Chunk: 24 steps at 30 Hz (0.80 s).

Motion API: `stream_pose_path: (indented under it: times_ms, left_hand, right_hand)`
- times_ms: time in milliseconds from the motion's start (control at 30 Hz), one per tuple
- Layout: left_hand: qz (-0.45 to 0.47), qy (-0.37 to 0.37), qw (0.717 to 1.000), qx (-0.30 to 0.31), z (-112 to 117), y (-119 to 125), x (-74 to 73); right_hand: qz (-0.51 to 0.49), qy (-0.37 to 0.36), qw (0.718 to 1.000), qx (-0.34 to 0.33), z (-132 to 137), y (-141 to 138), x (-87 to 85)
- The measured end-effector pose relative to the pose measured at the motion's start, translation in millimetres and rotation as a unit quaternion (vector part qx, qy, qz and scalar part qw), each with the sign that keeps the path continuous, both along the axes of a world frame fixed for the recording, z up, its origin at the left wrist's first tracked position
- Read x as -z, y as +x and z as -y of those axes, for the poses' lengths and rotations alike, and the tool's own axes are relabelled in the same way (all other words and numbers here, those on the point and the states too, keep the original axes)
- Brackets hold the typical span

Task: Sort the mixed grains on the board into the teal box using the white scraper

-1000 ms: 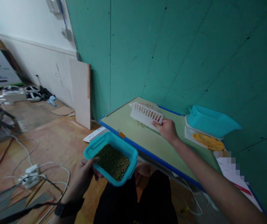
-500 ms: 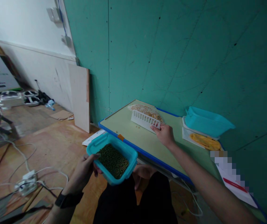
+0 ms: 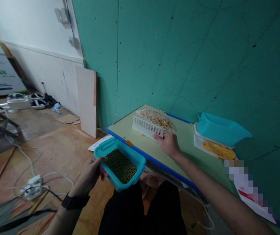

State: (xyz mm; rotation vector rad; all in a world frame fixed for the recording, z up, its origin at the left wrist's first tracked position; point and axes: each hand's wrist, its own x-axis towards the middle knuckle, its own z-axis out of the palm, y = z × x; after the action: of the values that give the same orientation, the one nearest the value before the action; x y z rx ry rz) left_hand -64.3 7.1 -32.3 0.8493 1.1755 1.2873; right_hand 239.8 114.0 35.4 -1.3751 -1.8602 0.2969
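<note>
My left hand (image 3: 90, 173) grips the near-left rim of a teal box (image 3: 119, 163) full of small green beans, held level just below the desk's blue front edge. My right hand (image 3: 168, 143) reaches over the desk (image 3: 130, 125) and pinches the right end of a white slotted basket (image 3: 146, 128) standing on its long side. Behind the basket lies a heap of pale beans (image 3: 157, 118) on the desk, with a few loose ones in front of it.
At the desk's right stand a second teal box (image 3: 222, 128) on a white tray and a yellow lid (image 3: 218, 150). Papers (image 3: 252, 195) lie nearer me. A wooden board (image 3: 87, 99) leans on the green wall. Cables and a power strip (image 3: 33, 186) cross the floor.
My right hand has lowered the white basket from a tilted, lifted pose onto the desk and drawn it leftward in front of the pale beans. The teal box stays in my left hand.
</note>
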Motion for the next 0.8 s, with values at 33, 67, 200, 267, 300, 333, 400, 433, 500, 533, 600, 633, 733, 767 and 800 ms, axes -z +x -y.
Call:
stream_pose_path:
  times_ms: [33, 67, 200, 267, 300, 333, 400, 433, 500, 533, 600, 633, 733, 767, 800]
  left_hand:
    - [0.002, -0.001, 1.0, 0.0, -1, 0, -1.1]
    - [0.002, -0.001, 1.0, 0.0, -1, 0, -2.0]
    - [0.007, -0.004, 1.0, -0.002, -2, 0, -3.1]
    - [0.013, -0.007, 1.0, -0.006, -3, 0, -2.5]
    - [0.017, -0.009, 1.0, -0.008, -3, 0, -2.2]
    - [0.02, -0.01, 1.0, -0.01, -2, 0, -1.9]
    - [0.026, -0.014, 0.999, -0.013, -2, 0, -1.8]
    - [0.029, -0.015, 0.999, -0.015, -2, 0, -1.9]
    - [0.036, -0.02, 0.999, -0.017, -1, 1, -2.3]
    - [0.036, -0.022, 0.999, -0.018, 0, 2, -2.4]
    - [0.029, -0.019, 0.999, -0.017, 1, 3, -1.6]
    - [0.026, -0.015, 0.999, -0.017, 2, 5, -0.6]
    - [0.017, -0.003, 1.0, -0.011, 4, 9, 4.6]
    - [0.014, 0.001, 1.0, -0.007, 6, 11, 6.9]
    - [0.008, 0.006, 1.0, -0.002, 8, 13, 9.6]
  right_hand:
    - [0.0, 0.001, 1.0, -0.006, 2, -4, 0.2]
    - [0.001, 0.002, 1.0, -0.012, 4, -9, 0.4]
    - [-0.013, -0.001, 0.999, -0.039, 16, -27, 1.6]
    - [-0.027, -0.01, 0.998, -0.06, 26, -36, 2.3]
    - [-0.033, -0.014, 0.997, -0.071, 31, -39, 2.5]
    - [-0.04, -0.018, 0.996, -0.083, 36, -43, 2.6]
    - [-0.053, -0.023, 0.993, -0.101, 45, -46, 1.4]
    - [-0.06, -0.024, 0.992, -0.108, 48, -46, -0.1]
    - [-0.075, -0.018, 0.991, -0.109, 46, -40, -5.3]
    - [-0.081, -0.011, 0.991, -0.102, 41, -34, -8.6]
    - [-0.091, 0.011, 0.993, -0.069, 24, -16, -14.3]
    - [-0.093, 0.025, 0.994, -0.046, 13, -4, -15.9]
    - [-0.095, 0.039, 0.994, 0.028, -21, 32, -12.1]
    - [-0.095, 0.03, 0.994, 0.044, -30, 43, -8.3]
    - [-0.098, 0.019, 0.994, 0.05, -36, 52, -3.9]
